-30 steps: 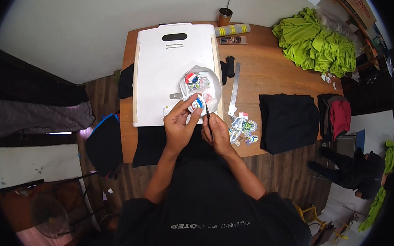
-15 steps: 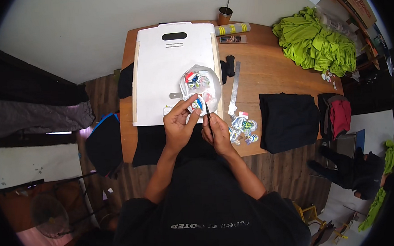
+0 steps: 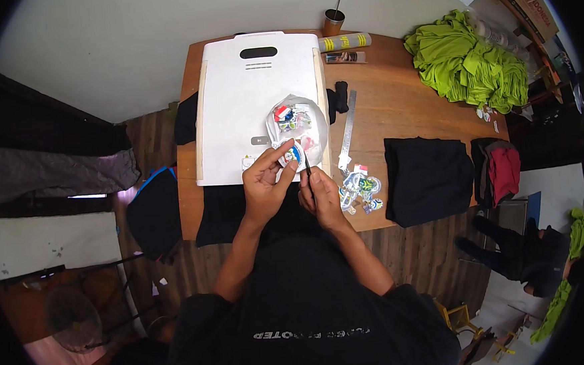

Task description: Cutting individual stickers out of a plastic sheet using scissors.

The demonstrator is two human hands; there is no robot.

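My left hand (image 3: 265, 181) pinches a small round sticker (image 3: 292, 154) with blue, white and red print, at the near edge of a white flat-topped machine (image 3: 253, 98). My right hand (image 3: 321, 195) grips a thin dark pointed tool (image 3: 308, 171), its tip close to the sticker. Just beyond lies a clear plastic bag (image 3: 298, 118) holding several coloured stickers, on top of the machine. A black cloth (image 3: 220, 210) lies under my hands on the wooden table (image 3: 395, 112).
Several loose stickers (image 3: 359, 186) lie right of my right hand. A metal ruler (image 3: 347, 129), a folded black garment (image 3: 427, 177), a heap of lime-green cloth (image 3: 469, 64), a yellow-banded tube (image 3: 345, 42) and a cup (image 3: 333, 21) are on the table.
My hands stay in much the same place; the fingers shift slightly around the small sticker and the tool.
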